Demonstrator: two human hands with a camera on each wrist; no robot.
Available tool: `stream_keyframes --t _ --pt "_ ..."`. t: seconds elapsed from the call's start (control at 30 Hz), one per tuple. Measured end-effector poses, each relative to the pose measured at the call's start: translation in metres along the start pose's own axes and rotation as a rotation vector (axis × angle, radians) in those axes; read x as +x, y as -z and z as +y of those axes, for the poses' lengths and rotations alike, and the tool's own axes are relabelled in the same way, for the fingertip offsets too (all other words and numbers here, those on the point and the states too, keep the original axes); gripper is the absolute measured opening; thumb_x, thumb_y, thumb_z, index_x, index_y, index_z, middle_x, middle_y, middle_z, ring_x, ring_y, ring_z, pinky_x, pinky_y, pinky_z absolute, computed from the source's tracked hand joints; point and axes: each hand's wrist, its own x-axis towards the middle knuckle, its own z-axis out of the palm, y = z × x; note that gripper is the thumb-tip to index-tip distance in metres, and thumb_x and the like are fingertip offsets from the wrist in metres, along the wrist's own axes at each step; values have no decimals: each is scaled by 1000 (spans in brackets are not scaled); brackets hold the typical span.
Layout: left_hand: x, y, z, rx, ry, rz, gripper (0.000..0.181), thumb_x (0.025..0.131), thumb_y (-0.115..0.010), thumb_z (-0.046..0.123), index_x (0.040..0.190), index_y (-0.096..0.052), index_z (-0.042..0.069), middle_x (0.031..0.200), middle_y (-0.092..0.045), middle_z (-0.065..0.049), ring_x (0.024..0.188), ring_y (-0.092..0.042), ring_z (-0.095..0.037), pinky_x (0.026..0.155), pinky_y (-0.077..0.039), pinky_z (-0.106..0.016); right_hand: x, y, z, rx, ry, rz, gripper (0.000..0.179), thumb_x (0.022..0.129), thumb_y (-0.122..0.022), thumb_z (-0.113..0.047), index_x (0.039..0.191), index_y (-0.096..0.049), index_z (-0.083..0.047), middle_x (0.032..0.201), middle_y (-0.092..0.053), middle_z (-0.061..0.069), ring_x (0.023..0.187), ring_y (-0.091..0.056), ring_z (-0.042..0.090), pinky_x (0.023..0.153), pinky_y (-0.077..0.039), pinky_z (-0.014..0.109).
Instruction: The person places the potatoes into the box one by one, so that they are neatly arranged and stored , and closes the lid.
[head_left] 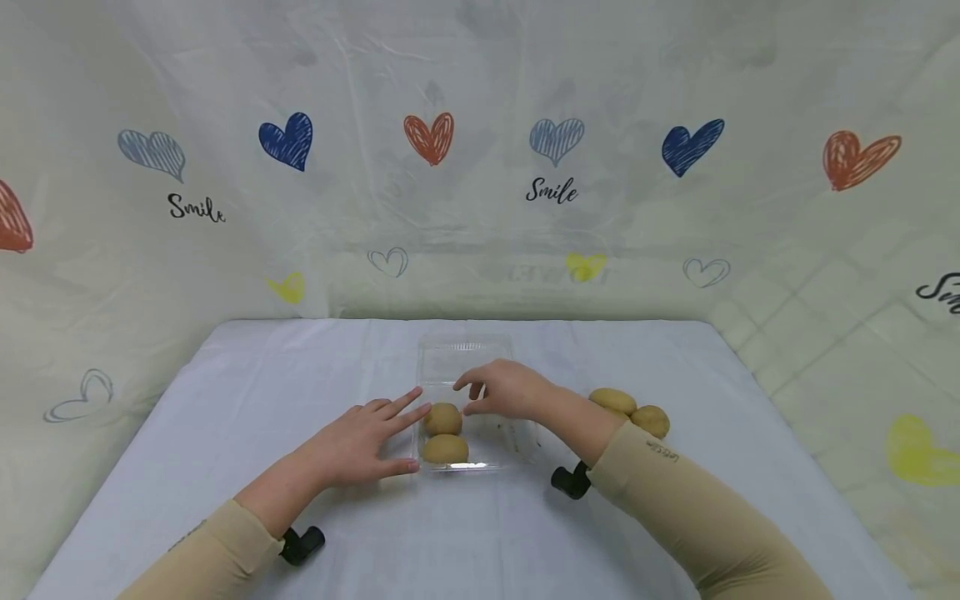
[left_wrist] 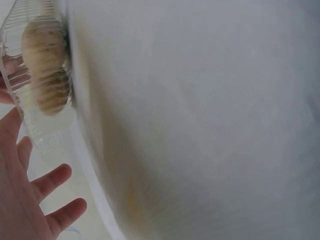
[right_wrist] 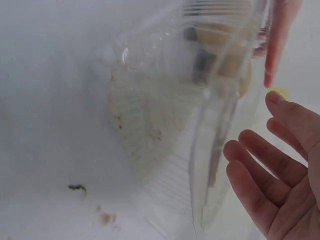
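In the head view a clear plastic clamshell box (head_left: 491,454) stands with its lid (head_left: 442,362) laid back. Two potatoes (head_left: 446,449) sit one before the other along its left side. My left hand (head_left: 352,446) spreads its fingers at the box's left edge, the thumb by the front corner. In the left wrist view the potatoes (left_wrist: 45,50) show through the ribbed wall. Over the box hovers my right hand (head_left: 510,390), fingers loosely bent and holding nothing. The right wrist view shows its fingers (right_wrist: 255,195) apart, above the rim.
More potatoes (head_left: 650,421) lie together on the white cloth right of the box, partly hidden by my right forearm. Small dark crumbs (right_wrist: 77,187) dot the cloth beside the box. A curtain printed with hearts (head_left: 429,137) hangs behind the table.
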Motion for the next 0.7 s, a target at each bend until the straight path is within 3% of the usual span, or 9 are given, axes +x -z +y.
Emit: stream_keyframes --t 0.5,0.7 --pt "-1 1 3 -8 2 0 81 90 -55 69 157 -28 32 166 -8 12 137 -40 -26 101 -39 -58 -36 26 32 43 -30 107 37 90 -75 -32 125 -69 -25 102 -69 -9 95 -65 11 81 -51 33" --pt "-2 1 3 4 -1 4 82 90 -50 72 157 -28 32 166 -11 8 137 -40 -24 101 -39 -57 -59 34 56 78 -95 124 38 89 -75 -33 126 -69 -24 102 -67 -10 97 -64 13 79 -51 34"
